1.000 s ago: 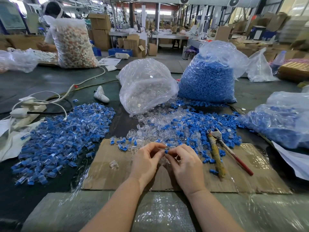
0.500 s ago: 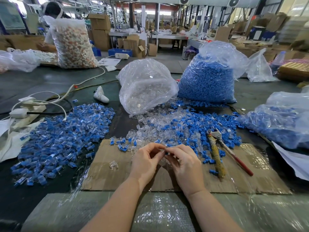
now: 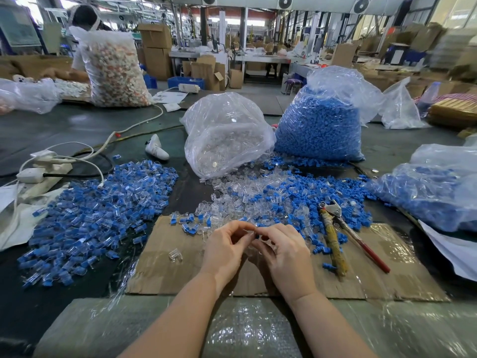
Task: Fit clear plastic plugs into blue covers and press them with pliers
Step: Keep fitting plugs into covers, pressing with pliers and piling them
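Over the flattened cardboard sheet point(image 3: 165, 270) at the front of the table, my left hand point(image 3: 227, 250) and my right hand point(image 3: 284, 254) meet fingertip to fingertip, both with curled fingers pinching one small piece between them: a blue cover point(image 3: 257, 236) shows as a dark blue speck at my right thumb, and a sliver of clear plug point(image 3: 248, 231) glints at the tips of my left fingers, though I cannot tell how far one sits inside the other. Just beyond my knuckles lies the mixed heap of loose clear and blue parts point(image 3: 271, 200). To my right, the pliers point(image 3: 340, 233) rest on the cardboard, their jaws pointing away into the heap, one handle wrapped in yellowish tape and the other red. To my left spreads the pile of joined blue-and-clear pieces point(image 3: 90, 213), well apart from my hands. A lone clear plug point(image 3: 175, 255) sits on the cardboard left of my left wrist. Behind the heap stand a bag of clear plugs point(image 3: 227, 135) and a bag of blue covers point(image 3: 320, 125) side by side.
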`<state>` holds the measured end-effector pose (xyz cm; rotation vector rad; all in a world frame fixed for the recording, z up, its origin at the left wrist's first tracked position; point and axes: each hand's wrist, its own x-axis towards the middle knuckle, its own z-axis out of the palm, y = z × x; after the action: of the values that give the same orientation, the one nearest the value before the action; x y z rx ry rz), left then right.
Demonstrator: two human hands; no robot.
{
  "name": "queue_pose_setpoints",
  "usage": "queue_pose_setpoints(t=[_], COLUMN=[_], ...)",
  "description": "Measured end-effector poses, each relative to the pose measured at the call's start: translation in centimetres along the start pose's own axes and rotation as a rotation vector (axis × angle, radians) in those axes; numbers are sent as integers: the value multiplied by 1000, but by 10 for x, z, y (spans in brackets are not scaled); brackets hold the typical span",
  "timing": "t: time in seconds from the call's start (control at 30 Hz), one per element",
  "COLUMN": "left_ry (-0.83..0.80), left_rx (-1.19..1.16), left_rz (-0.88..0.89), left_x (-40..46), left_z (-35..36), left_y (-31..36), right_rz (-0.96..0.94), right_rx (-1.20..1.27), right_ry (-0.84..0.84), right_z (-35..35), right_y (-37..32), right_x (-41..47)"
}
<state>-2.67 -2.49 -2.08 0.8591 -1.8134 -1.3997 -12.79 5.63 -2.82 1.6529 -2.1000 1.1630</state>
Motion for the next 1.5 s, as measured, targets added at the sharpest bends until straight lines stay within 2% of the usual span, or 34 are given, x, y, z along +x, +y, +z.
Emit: queue_pose_setpoints(t=[0.1,0.23,0.33,0.4,0.47,0.63,0.77,0.83,0.9,0.97,1.07,1.2,1.5], left_ry=[31,83,115,126,131,120,125,128,130,130,156,188,239], left_rx=[-75,-62,-51,-50,-39,-65,-106,-123,-169,-223,-244,-276,-274], left_rz=[-24,-51,-58,-62,-66,-93,-130,-147,-179,-213,-222,-229,-274], left_x=[2,5,8,10,11,10,9,11,14,17,19,21,25], left_z=[0,0,0,3,5,7,7,6,5,5,7,3,-6], left_y=[3,4,6,9,11,16,19,20,22,24,26,25,10], right_rz=[90,449,774,933,1008,1003,956,859,676,562,552,524,678], right_rx=[-52,-276,-505,-523,-513,-545,-530,-502,-473,-321,5,124,336], right_ry=[44,101,-75,-217,-317,-399,-376,-338,-339,-361,-485,-658,-795], right_z=[-6,-27,-46,-53,-55,-57,-61,-66,-72,-75,-75,-69,-64], right_y=[4,24,43,53,59,61,52,44,36,25,3,-14,-22], right_x=[3,13,18,20,23,29,33,34,36,40,43,40,34])
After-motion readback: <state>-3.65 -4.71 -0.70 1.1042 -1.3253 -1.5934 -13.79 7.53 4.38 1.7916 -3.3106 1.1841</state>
